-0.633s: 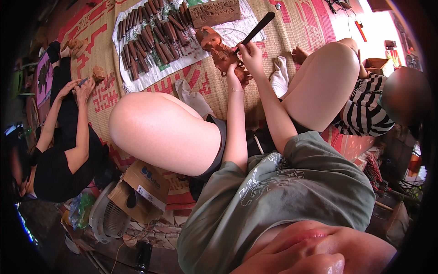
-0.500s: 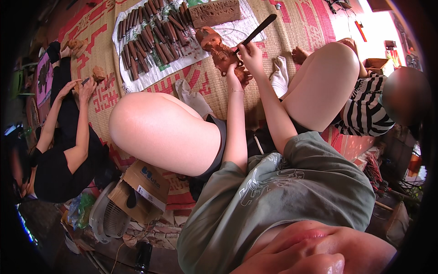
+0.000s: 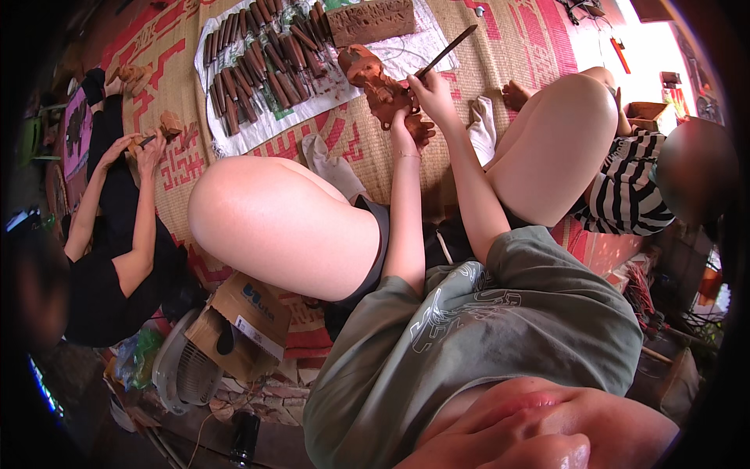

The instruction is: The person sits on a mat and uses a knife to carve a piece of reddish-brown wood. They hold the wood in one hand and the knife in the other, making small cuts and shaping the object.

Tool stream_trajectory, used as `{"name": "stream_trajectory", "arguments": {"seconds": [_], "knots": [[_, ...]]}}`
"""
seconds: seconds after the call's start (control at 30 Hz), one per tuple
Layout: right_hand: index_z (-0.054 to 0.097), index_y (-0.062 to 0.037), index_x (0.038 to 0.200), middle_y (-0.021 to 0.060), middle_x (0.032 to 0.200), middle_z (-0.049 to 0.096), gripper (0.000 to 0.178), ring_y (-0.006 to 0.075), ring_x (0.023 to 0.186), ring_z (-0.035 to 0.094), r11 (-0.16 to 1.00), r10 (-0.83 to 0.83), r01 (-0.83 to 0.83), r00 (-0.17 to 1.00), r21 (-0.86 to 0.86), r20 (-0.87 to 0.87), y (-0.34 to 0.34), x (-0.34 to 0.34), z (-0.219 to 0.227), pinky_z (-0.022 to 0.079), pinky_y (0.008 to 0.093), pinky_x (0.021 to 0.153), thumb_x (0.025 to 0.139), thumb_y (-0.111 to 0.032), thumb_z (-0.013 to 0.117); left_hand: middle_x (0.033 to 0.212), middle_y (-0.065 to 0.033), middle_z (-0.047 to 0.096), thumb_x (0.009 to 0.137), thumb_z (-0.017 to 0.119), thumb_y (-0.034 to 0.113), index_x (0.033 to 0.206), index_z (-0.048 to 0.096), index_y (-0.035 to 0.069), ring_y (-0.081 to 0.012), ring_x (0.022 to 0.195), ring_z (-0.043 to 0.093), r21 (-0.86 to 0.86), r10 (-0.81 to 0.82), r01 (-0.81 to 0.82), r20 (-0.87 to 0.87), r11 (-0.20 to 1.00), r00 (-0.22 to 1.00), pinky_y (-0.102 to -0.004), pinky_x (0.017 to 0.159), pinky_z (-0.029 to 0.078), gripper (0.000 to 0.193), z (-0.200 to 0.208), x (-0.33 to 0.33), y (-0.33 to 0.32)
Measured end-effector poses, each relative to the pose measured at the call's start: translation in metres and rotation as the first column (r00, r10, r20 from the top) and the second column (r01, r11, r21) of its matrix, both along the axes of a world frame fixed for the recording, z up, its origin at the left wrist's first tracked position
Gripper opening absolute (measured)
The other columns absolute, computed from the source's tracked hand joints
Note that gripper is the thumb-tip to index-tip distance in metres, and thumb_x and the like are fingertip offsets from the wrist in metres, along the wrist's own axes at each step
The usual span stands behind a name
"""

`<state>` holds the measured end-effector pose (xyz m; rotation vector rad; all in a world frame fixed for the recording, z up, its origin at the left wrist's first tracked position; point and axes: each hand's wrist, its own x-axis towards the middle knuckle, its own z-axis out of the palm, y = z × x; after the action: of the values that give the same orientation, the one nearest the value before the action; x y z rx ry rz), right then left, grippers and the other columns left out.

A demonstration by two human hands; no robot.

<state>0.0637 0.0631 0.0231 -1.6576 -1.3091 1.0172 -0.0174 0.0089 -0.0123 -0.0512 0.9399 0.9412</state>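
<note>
My left hand (image 3: 404, 136) is closed around the lower part of a reddish-brown wood carving (image 3: 375, 84), held slanted above the mat. The carving has knobbly, pierced shapes; its underside is hidden. My right hand (image 3: 433, 97) grips a long, thin, flat dark tool (image 3: 451, 50) beside the carving's right side. One end of the tool points up and away; its working end is hidden by the fingers and the carving, so its exact kind is unclear. Past the carving lie many wooden-handled carving chisels (image 3: 269, 56) in rows on a white sheet (image 3: 434, 31).
A carved brown block (image 3: 371, 21) rests on the sheet's far side. Pale socks (image 3: 332, 164) lie on the patterned woven mat (image 3: 500, 47). At left, another person's hands (image 3: 139, 148) work on a small piece; someone in stripes (image 3: 625, 184) sits right. A cardboard box (image 3: 238, 316) stands lower left.
The dark tool has turned in my right hand, showing a narrower edge and a slightly lower angle. My left hand and the carving have stayed nearly in place.
</note>
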Motion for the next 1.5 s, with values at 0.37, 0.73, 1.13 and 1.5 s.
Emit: {"name": "stream_trajectory", "arguments": {"seconds": [0.37,0.73,1.13,1.5], "knots": [[0.051,0.0040,0.074,0.0092,0.056,0.057,0.028,0.0138,0.043,0.055,0.994,-0.024,0.029,0.998,-0.105,0.050,0.007,0.001,-0.007,0.043,0.0273,0.041,0.083,-0.022,0.056,0.060,-0.0140,0.058,0.080,0.043,0.042,0.080,0.052,0.005,-0.0207,0.044,0.055,0.001,-0.015,0.015,0.001,1.000,1.000,-0.0223,0.034,0.034,0.039,-0.004,0.002,-0.002],[0.057,0.0046,0.074,0.0107,0.065,0.062,0.018,0.0143,0.052,0.061,0.958,-0.025,-0.022,0.987,-0.287,-0.157,0.010,0.008,0.013,0.047,0.0222,0.045,0.079,-0.013,0.059,0.061,-0.0058,0.057,0.080,0.043,0.044,0.083,0.052,0.009,-0.0177,0.050,0.058,-0.034,-0.041,0.039,-0.042,0.999,0.998,-0.0217,0.035,0.036,0.037,0.008,0.004,-0.002],[0.052,0.0099,0.079,0.0160,0.069,0.060,0.022,0.0232,0.055,0.062,0.954,-0.287,0.296,0.867,-0.041,-0.407,0.004,0.002,-0.007,0.053,0.0290,0.047,0.081,-0.011,0.059,0.061,-0.0129,0.057,0.078,0.044,0.041,0.081,0.051,0.004,-0.0199,0.046,0.054,-0.009,0.021,-0.021,0.033,1.000,0.999,-0.0222,0.036,0.035,0.038,-0.003,0.008,0.000],[0.055,0.0075,0.072,0.0119,0.061,0.060,0.023,0.0159,0.048,0.060,0.986,-0.067,0.038,0.981,-0.163,-0.180,0.004,0.006,0.005,0.048,0.0269,0.043,0.077,-0.014,0.061,0.061,-0.0155,0.058,0.078,0.044,0.039,0.082,0.050,0.003,-0.0204,0.045,0.055,0.003,0.036,-0.036,0.049,0.999,0.998,-0.0224,0.033,0.034,0.036,0.004,0.005,0.000]]}}
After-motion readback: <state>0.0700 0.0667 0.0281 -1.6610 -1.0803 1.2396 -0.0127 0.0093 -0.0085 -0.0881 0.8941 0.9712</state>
